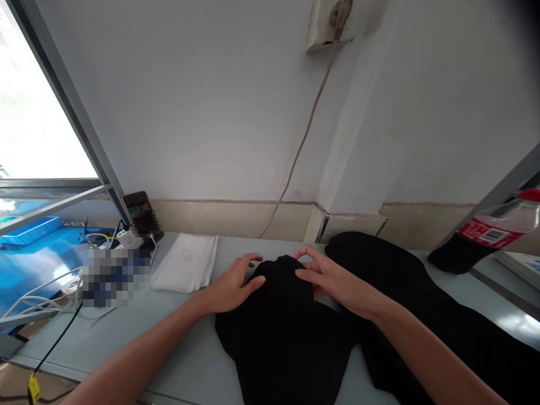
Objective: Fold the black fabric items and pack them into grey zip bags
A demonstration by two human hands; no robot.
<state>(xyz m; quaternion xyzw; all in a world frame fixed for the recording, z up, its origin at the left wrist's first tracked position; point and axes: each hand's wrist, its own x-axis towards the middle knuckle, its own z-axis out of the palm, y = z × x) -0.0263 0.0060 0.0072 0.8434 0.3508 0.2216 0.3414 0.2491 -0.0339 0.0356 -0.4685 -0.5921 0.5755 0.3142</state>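
A black garment (287, 332) lies spread on a grey table (185, 349), bunched into a rounded fold at its far end. My left hand (234, 284) rests on the left side of that fold, fingers stretched and slightly curved over the cloth. On the fold's right side lies my right hand (333, 278), its fingers extended across the top of the cloth. Neither hand grips anything. More black fabric (392, 270) stretches away to the right under my right forearm.
A stack of white packets (185, 261) lies left of the garment. Cables and a white charger (126, 239) crowd the table's left end by a window. A cola bottle (485, 236) lies on its side at the right. The wall stands close behind.
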